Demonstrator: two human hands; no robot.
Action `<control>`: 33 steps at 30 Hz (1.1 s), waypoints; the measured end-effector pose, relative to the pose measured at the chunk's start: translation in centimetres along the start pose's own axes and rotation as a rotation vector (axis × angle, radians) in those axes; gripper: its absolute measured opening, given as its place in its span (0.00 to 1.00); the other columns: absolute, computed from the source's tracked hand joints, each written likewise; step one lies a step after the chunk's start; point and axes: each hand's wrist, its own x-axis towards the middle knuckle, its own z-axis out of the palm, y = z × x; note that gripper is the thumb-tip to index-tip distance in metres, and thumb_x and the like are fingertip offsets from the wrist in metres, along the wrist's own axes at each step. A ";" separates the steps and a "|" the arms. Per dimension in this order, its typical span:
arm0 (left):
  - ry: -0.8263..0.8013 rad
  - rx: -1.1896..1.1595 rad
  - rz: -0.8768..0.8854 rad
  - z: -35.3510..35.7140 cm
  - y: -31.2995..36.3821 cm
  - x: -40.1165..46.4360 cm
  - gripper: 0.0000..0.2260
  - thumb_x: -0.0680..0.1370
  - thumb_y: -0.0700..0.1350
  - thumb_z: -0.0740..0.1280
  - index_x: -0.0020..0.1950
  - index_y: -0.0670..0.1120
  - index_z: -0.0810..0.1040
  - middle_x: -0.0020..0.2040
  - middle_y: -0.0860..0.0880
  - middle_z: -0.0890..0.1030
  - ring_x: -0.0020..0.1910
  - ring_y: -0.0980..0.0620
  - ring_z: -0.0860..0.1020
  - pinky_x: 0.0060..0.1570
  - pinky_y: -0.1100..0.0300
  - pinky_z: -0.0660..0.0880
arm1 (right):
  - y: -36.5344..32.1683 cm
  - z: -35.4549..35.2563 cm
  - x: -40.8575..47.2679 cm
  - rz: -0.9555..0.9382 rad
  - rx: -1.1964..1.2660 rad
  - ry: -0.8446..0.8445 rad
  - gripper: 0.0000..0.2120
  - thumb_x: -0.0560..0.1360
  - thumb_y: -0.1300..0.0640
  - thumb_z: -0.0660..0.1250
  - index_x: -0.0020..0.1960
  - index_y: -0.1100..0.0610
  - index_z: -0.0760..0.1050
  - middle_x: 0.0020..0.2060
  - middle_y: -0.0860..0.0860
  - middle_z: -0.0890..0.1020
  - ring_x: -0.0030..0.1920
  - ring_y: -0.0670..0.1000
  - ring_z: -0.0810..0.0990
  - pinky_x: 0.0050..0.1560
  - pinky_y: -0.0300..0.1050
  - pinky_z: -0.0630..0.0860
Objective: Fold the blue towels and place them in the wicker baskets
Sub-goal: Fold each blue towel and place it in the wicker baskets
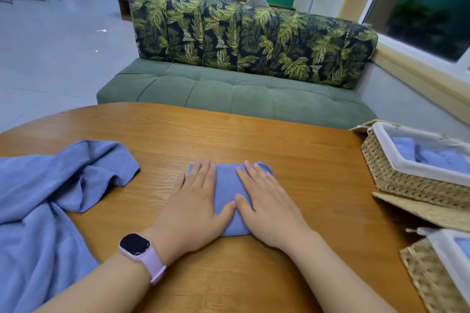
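My left hand (197, 201) and right hand (264, 201) pressed flat, fingers straight, on the folded towel (226, 185) at lower centre. Wicker basket (396, 180) at right held towels; an unfolded heap (38, 198) remained at left.

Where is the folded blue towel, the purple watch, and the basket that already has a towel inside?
Folded towel (227, 194): head view, bare blue strip between the two hands.
Watch (134, 244): head view, its dark screen, on the left wrist.
Far basket (386, 173): head view, its woven side wall.
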 end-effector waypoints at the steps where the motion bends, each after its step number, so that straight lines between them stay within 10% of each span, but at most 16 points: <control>1: -0.001 -0.030 -0.032 -0.1 -0.3 -0.1 0.46 0.72 0.72 0.43 0.82 0.45 0.42 0.82 0.50 0.41 0.80 0.53 0.39 0.78 0.53 0.39 | 0.1 -0.2 -0.1 0.020 0.010 -0.006 0.31 0.82 0.43 0.53 0.82 0.50 0.49 0.81 0.46 0.46 0.80 0.42 0.40 0.78 0.41 0.38; 13: 0.125 -0.125 -0.024 0.2 -0.6 -0.7 0.46 0.73 0.73 0.48 0.83 0.48 0.44 0.82 0.50 0.42 0.80 0.56 0.38 0.79 0.55 0.39 | -0.1 0.4 -0.5 0.151 0.076 0.029 0.34 0.79 0.38 0.54 0.82 0.45 0.50 0.81 0.42 0.45 0.79 0.41 0.39 0.79 0.45 0.40; 17: 0.263 -0.221 0.048 -0.8 -1.2 -1.3 0.38 0.70 0.68 0.62 0.77 0.52 0.66 0.78 0.49 0.62 0.78 0.50 0.58 0.77 0.54 0.51 | -1.3 0.5 -0.4 0.345 0.063 0.077 0.35 0.78 0.36 0.53 0.81 0.45 0.50 0.81 0.43 0.46 0.80 0.45 0.42 0.80 0.49 0.42; 20: 0.385 -0.125 0.213 -1.5 -1.3 -1.5 0.18 0.71 0.59 0.68 0.60 0.57 0.79 0.56 0.53 0.73 0.56 0.50 0.72 0.58 0.53 0.66 | -2.5 0.0 -0.7 0.462 -0.023 0.086 0.34 0.78 0.31 0.48 0.80 0.46 0.55 0.80 0.47 0.55 0.79 0.50 0.52 0.76 0.52 0.54; 24: 0.371 -0.175 0.051 -1.5 -1.4 -1.3 0.09 0.77 0.56 0.65 0.55 0.59 0.82 0.38 0.55 0.81 0.41 0.48 0.81 0.39 0.54 0.73 | -2.6 -3.4 -2.3 0.497 -0.095 0.039 0.28 0.79 0.33 0.46 0.64 0.46 0.75 0.60 0.49 0.75 0.64 0.54 0.73 0.64 0.54 0.67; 33: 0.230 -0.129 -0.004 -1.9 -1.4 -1.3 0.25 0.76 0.66 0.54 0.71 0.63 0.70 0.48 0.57 0.78 0.52 0.53 0.79 0.43 0.55 0.71 | -2.3 -1.2 -8.0 0.310 -0.121 0.285 0.25 0.66 0.23 0.59 0.40 0.46 0.69 0.38 0.43 0.70 0.42 0.51 0.77 0.45 0.52 0.68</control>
